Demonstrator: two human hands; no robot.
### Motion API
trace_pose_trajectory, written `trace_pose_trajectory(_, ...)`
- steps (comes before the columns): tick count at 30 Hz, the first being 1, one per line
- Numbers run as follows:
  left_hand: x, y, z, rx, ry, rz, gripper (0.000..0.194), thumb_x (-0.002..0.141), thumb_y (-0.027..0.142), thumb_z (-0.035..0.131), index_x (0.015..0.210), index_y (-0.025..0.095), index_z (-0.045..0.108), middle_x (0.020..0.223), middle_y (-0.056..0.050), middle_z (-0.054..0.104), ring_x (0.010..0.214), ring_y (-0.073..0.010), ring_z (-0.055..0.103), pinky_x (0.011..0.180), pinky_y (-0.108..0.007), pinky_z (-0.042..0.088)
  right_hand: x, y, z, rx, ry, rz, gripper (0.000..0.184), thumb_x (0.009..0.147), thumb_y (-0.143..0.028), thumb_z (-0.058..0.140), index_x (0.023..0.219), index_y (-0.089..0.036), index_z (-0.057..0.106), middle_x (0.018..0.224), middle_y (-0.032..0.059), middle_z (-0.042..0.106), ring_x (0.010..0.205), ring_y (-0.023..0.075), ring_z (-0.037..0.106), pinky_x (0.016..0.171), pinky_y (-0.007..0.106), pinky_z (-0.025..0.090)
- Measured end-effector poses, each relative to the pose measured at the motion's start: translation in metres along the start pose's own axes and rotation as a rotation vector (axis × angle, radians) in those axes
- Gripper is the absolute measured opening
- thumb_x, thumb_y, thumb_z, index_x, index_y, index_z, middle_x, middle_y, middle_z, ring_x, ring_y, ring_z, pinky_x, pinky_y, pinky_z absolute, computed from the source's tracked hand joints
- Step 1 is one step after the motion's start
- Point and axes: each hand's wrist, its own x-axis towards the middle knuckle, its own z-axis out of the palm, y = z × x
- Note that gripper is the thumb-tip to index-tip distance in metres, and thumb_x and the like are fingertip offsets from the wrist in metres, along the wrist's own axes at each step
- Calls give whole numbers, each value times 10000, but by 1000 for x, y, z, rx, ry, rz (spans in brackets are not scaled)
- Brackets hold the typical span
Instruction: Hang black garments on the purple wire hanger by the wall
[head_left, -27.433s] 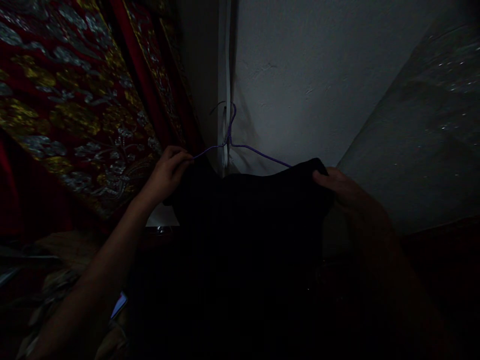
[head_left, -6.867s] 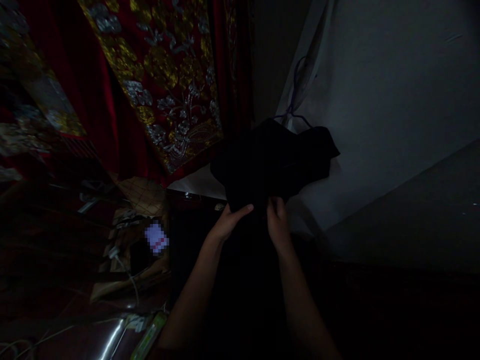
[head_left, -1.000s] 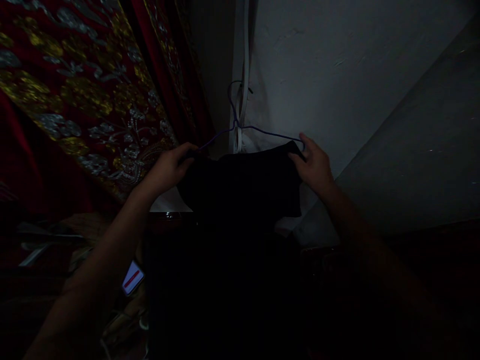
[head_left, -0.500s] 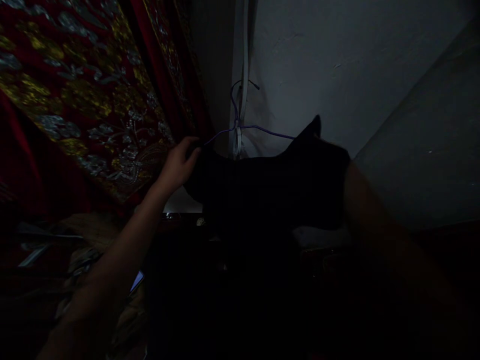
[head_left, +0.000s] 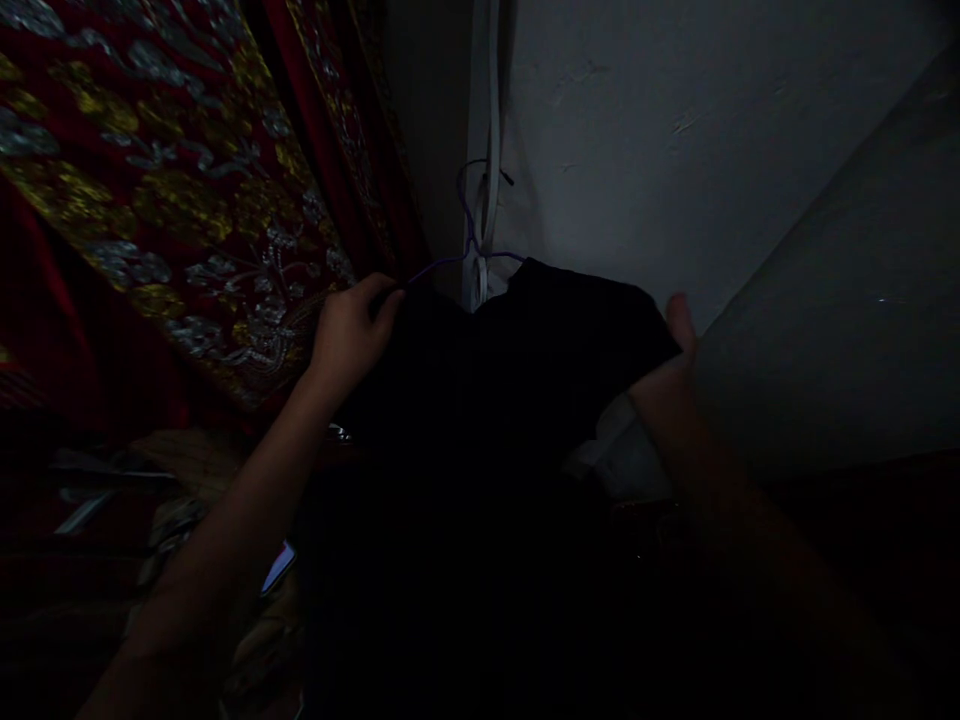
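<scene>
A black short-sleeved top (head_left: 480, 390) hangs on a thin purple hanger (head_left: 442, 265). My left hand (head_left: 352, 325) is closed on the top's left shoulder, close to that end of the hanger. At the right sleeve is my right hand (head_left: 670, 365), its thumb stretched upward past the sleeve's edge. That hand looks open, though its other fingers are hidden by the dark cloth. The hanger's hook is at a pale vertical pipe or cable (head_left: 493, 130). Much of the top's lower part merges into the darkness.
A red curtain-like cloth (head_left: 202, 190) with gold and silver decoration hangs at the left. Behind the top rises a grey wall (head_left: 615, 150). A lit phone-like screen (head_left: 278, 567) lies at lower left among dim cloths (head_left: 184, 460). The room is very dark.
The top's right shoulder now lies along the hanger, covering more of it, and its raised peak is gone. My right hand has come into view at the sleeve. My left hand has barely moved.
</scene>
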Motion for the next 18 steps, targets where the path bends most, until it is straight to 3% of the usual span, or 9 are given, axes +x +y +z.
trace_pose_trajectory(2,5,2,-2,22,13,-27,238,966,375,564,926,182,697,893,-50,743,811,-208,674,735,-290,456,4,-15,-4,68,80,34,930,972,-704,-29,1559,-108,378,1392,204,614,1224,329,624,874,534,492)
trace_pose_trajectory(4,10,2,0,56,22,-64,321,963,440,567,807,178,664,758,-36,688,692,-187,620,658,-286,416,5,-37,-2,102,126,65,896,970,-678,-41,1586,-142,326,1424,161,606,1249,331,615,859,551,477)
trace_pose_trajectory(6,14,1,2,74,7,-87,407,967,505,549,742,177,633,687,-28,640,638,-178,579,621,-288,387,1,-56,6,133,112,82,839,966,-710,56,1532,-223,439,1386,108,642,1223,315,637,865,535,500)
trace_pose_trajectory(8,13,1,5,33,-37,-80,427,982,529,516,775,177,639,705,-29,646,656,-181,590,620,-286,391,-7,-64,18,199,37,140,822,910,-806,212,1337,-247,636,1231,99,721,1149,316,675,852,500,541)
trace_pose_trajectory(10,6,2,9,-42,-87,-21,384,995,510,505,865,179,650,779,-34,677,711,-185,621,652,-283,428,-17,-56,31,214,-110,212,725,834,-835,439,1100,-230,738,1053,101,764,1074,318,700,841,454,565)
trace_pose_trajectory(13,-13,3,19,-105,-122,173,302,1009,452,506,951,187,638,900,-54,702,819,-188,659,749,-293,495,-28,-22,52,142,-318,197,483,776,-671,708,938,-218,756,955,70,776,1004,283,717,901,400,551)
trace_pose_trajectory(16,-37,0,37,-143,-85,348,294,1036,418,455,978,190,631,951,-82,721,915,-200,704,810,-311,544,-35,15,75,139,-465,92,433,828,-595,685,1057,-232,746,1087,67,772,1038,277,716,971,422,531)
trace_pose_trajectory(18,-50,-1,52,-210,-16,403,305,1052,412,418,1026,190,626,1006,-101,745,1047,-224,720,888,-346,566,-39,31,90,54,-471,-4,506,839,-565,679,1232,-247,688,1296,88,703,1204,309,652,1063,459,484)
